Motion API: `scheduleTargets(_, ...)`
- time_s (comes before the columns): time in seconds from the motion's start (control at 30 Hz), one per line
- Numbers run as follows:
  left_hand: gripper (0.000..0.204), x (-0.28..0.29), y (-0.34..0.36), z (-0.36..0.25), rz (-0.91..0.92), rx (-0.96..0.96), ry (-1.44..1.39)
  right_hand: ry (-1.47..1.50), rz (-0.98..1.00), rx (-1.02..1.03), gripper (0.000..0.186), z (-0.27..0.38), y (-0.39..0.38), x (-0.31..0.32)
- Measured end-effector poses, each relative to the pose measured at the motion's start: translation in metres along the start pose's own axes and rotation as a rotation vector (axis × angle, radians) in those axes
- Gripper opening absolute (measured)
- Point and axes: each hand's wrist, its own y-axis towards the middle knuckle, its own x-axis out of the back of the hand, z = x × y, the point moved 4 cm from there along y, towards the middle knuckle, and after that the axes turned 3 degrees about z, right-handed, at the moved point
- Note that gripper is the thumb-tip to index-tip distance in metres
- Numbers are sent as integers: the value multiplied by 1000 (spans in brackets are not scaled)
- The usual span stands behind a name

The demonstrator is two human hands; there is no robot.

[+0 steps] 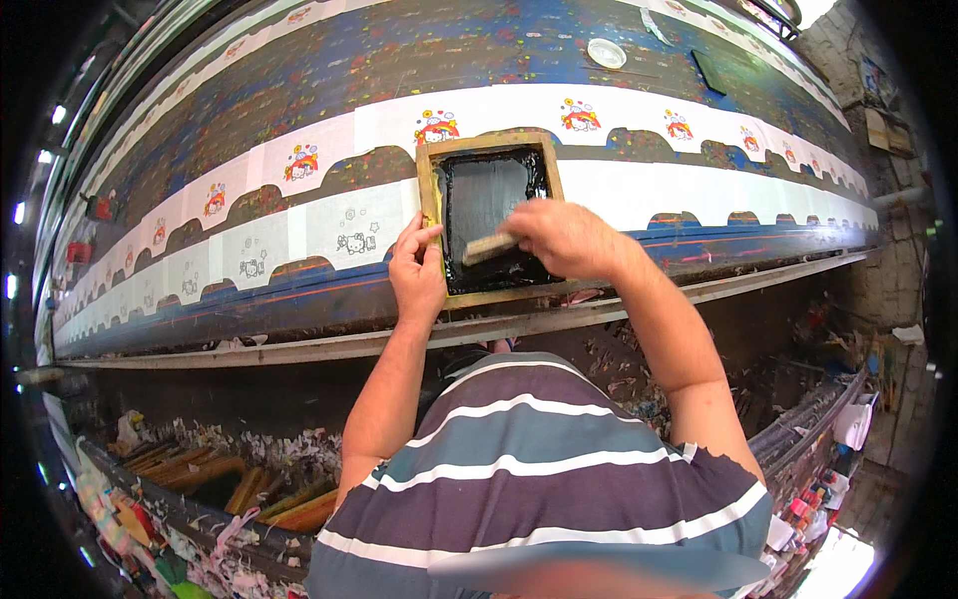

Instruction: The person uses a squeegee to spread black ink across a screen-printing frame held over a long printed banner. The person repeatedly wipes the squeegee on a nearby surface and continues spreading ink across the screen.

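Observation:
A wooden-framed printing screen (427, 185) lies across the near row of white cut cloth pieces (311, 222). Black ink (491, 190) coats its mesh and is thickest along the inner edges. At the frame's left side, my left hand (417, 272) grips the wood, with the thumb over the rim. My right hand (566, 240) is closed round a squeegee (488, 248) with a pale wooden edge, tilted across the lower part of the inked mesh. Pieces left of the screen carry black outline prints (356, 242); those to its right are plain white.
A farther row of cloth bears coloured cartoon prints (581, 117). Beyond it on the long paint-spotted table (349, 85) are a white round lid or dish (607, 53) and a dark flat piece (709, 72). A rail (329, 347) runs along the near edge; wooden frames (190, 471) lie below, behind me.

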Motion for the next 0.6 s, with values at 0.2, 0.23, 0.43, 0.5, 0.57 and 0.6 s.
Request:
scheduleTargets(0.2,38,4,10,-3,69,33,-64,-123,-216,-22,27,-51,68,25)
scheduleTargets(0.23,39,5,10,-4,71,30,-30,-154,-248,-53,29,-56,74,26)
scheduleTargets(0.43,40,4,11,-12,75,-12,32,-203,-215,-82,41,-39,59,2)
scheduleTargets(0.5,40,5,10,-12,83,-20,-2,-209,-224,-51,44,-23,43,-9)
scheduleTargets(0.57,39,5,10,-10,84,-30,10,-207,-234,-23,47,-2,25,-22)
scheduleTargets(0.6,39,5,10,-9,80,-41,17,-204,-248,-7,47,8,16,-27)
